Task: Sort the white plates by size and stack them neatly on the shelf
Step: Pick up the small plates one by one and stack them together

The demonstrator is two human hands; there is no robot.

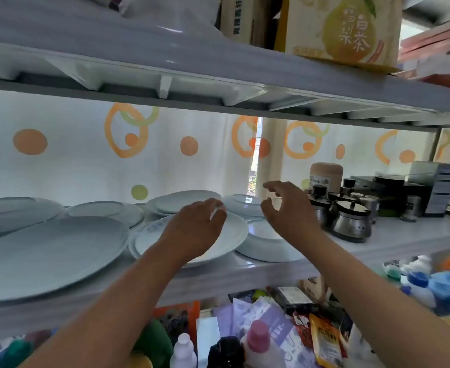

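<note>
Several white plates lie on the middle shelf (245, 272). A very large plate (46, 256) fills the front left. A medium stack (231, 235) sits at the centre, and my left hand (197, 227) rests over its far rim with fingers curled, gripping nothing that I can see. A small stack (186, 200) stands behind it. A shallow dish (245, 204) and a deeper dish (266, 243) lie to the right. My right hand (287, 205) hovers open above those dishes, fingers spread. More plates (19, 211) lie at the back left.
Metal condiment jars with black lids (351, 221) and a tan canister (326, 176) crowd the shelf's right side. A dotted curtain (85, 160) hangs behind. The upper shelf (218, 75) sits low overhead. Bottles and packets (271, 335) fill the shelf below.
</note>
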